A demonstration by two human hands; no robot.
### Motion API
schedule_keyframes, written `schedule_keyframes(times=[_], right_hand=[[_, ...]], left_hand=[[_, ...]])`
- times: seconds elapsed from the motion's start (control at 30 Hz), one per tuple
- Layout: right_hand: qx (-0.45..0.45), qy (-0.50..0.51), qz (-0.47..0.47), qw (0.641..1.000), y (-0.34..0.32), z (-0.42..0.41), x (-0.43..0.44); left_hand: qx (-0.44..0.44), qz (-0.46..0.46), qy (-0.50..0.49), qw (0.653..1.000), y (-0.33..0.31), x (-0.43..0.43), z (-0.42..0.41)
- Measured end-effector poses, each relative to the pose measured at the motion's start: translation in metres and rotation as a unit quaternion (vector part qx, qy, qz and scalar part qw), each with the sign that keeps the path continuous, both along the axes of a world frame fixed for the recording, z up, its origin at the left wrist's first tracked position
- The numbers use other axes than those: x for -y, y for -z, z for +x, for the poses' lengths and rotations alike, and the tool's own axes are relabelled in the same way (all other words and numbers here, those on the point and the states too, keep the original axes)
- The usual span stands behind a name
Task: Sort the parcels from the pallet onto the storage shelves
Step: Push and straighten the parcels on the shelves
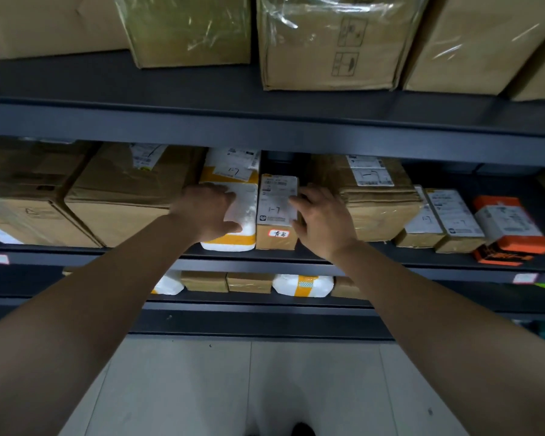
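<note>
Both arms reach into the middle level of a dark metal shelf (265, 124). My left hand (206, 212) lies on top of a white foam parcel with yellow tape (243, 221), thumb against its right side. My right hand (320, 221) grips the right side of a small brown box (276, 212) bearing a white label marked "1-1" and a small red-edged sticker on its front. The small box stands between the foam parcel and a larger taped brown box (375, 199). A second white parcel (230, 166) lies behind the foam one.
Large cardboard boxes (334, 42) fill the upper level. More brown boxes (117, 190) sit to the left, and small labelled boxes (447, 221) and an orange box (510, 231) to the right. Lower level holds several small parcels (302, 284). Pale tiled floor (265, 388) lies below.
</note>
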State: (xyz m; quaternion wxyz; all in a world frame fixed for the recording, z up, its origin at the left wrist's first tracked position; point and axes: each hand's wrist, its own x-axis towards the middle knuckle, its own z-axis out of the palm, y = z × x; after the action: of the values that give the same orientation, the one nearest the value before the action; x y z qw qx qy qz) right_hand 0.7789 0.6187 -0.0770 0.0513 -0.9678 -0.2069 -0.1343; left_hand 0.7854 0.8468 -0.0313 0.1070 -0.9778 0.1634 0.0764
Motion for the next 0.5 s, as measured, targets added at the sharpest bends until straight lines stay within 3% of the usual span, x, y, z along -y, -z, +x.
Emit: schedule_keyframes(times=[0.13,0.33,0.5], right_hand=[[0.024,0.072,0.023,0.997,-0.03,0.004,0.052],[-0.041,0.209,0.075,0.974,-0.041,-0.01,0.158],[-0.192,0.224,-0.068,0.953,-0.017,-0.007,0.229]], left_hand=[[0.016,-0.062,0.01,0.998,-0.01,0.045,0.007],[0.022,-0.121,0.055,0.991,-0.014,0.147,0.014],[0.026,-0.123,0.055,0.991,0.001,0.21,0.021]])
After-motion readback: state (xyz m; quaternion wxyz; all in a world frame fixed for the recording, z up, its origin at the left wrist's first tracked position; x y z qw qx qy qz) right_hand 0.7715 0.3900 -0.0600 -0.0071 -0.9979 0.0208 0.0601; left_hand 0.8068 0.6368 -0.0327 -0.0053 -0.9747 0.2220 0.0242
